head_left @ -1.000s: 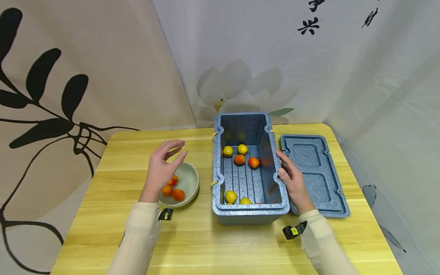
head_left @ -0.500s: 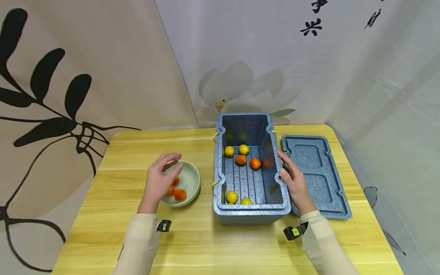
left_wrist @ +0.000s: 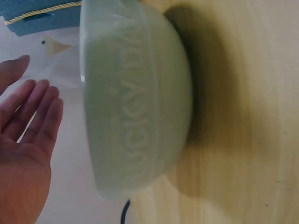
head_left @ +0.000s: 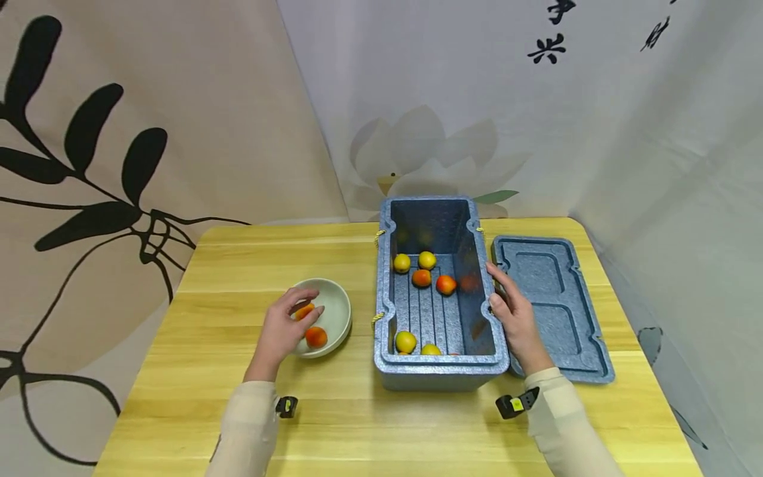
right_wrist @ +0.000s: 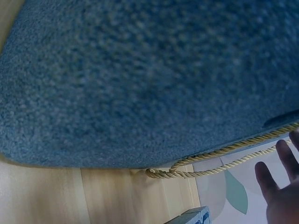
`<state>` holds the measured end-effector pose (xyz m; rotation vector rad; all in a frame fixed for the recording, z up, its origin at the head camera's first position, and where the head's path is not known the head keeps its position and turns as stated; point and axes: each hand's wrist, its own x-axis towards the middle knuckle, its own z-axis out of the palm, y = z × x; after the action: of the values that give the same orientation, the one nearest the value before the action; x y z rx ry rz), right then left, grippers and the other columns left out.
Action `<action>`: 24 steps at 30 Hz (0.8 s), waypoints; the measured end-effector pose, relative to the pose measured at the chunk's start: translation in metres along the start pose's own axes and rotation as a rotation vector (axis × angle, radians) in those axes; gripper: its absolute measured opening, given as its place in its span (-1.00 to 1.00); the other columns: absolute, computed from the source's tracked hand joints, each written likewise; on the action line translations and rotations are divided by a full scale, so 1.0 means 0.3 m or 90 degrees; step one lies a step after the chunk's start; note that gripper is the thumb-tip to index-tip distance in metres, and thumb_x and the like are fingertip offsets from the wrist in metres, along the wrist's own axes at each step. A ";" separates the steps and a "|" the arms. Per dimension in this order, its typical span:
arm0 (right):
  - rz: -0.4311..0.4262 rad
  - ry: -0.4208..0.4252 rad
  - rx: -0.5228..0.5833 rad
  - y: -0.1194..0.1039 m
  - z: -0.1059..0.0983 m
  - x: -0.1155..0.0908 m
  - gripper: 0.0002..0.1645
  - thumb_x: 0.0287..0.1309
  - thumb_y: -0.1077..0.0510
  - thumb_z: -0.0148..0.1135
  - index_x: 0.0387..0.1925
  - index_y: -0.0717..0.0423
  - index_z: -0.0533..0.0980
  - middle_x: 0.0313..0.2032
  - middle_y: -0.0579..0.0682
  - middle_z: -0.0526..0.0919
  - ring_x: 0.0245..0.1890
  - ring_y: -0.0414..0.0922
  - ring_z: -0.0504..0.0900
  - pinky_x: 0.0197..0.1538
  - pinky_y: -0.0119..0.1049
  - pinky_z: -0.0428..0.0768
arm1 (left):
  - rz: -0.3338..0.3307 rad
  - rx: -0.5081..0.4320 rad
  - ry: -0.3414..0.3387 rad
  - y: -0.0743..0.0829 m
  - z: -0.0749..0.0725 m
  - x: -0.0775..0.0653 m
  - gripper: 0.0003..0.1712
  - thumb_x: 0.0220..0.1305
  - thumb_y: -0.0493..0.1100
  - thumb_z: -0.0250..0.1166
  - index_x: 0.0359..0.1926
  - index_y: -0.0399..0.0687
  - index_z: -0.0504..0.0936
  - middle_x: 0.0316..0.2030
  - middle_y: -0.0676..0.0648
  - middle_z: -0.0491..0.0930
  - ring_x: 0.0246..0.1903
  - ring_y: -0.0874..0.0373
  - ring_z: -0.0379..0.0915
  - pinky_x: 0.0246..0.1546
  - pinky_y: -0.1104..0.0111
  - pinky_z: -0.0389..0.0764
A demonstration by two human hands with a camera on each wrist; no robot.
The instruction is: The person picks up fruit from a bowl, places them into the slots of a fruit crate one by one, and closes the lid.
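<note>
In the head view my left hand point(head_left: 281, 331) hovers over a pale green bowl point(head_left: 342, 305). Its thumb and fingers are spread apart above an orange fruit point(head_left: 305, 311), with another orange fruit point(head_left: 316, 338) beside it. The left wrist view shows the fingers loosely extended just past the rim of the bowl point(left_wrist: 135, 98), with nothing between them. My right hand point(head_left: 522, 328) rests against the right side of a blue-grey foam box point(head_left: 441, 364). In the right wrist view its fingers are extended near the yellow rope handle point(right_wrist: 224, 151).
Inside the box lie yellow fruits point(head_left: 406, 342) and orange-red fruits point(head_left: 446, 285), several in all. A matching lid point(head_left: 551, 311) lies on the wooden table point(head_left: 334, 424) to the right of the box. A printed cloth point(head_left: 429, 86) hangs behind the table.
My left hand has lowered from above the bowl into its opening, close around an orange fruit. The right hand keeps its place on the box. The head view has shifted slightly.
</note>
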<state>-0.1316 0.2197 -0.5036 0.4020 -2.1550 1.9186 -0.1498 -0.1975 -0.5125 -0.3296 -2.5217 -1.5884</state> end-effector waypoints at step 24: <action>0.033 0.005 -0.007 0.000 -0.003 -0.009 -0.41 0.43 0.36 -0.08 0.44 0.10 0.26 0.41 0.01 0.26 0.39 -0.11 0.20 0.26 -0.41 0.33 | -0.093 0.147 -0.203 -0.049 0.037 -0.027 -0.58 0.08 -0.41 0.43 -0.01 -0.42 0.59 -0.12 -0.25 0.59 -0.11 -0.14 0.54 -0.04 0.05 0.59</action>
<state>-0.1291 0.2207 -0.5044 0.3403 -2.1906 1.9317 -0.1457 -0.1945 -0.5321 -0.4057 -2.9999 -1.3614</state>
